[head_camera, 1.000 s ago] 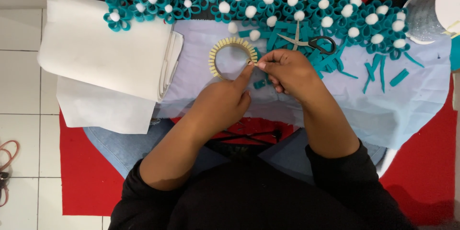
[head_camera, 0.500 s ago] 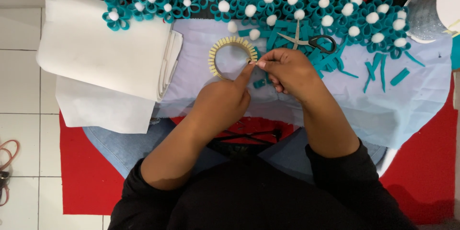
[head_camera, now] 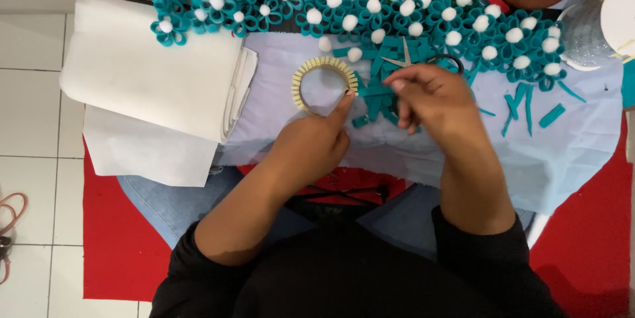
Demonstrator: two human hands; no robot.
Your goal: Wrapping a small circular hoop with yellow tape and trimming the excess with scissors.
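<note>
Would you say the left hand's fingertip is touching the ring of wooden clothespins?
Touching. The head view shows the left hand with its extended fingertip pressed on the clothespin ring at its right edge, no gap visible.

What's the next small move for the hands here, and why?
Probably bring the teal strip to the ring of wooden pegs: the right hand pinches the strip beside it, and the left hand already has a fingertip on the ring's rim.
</note>
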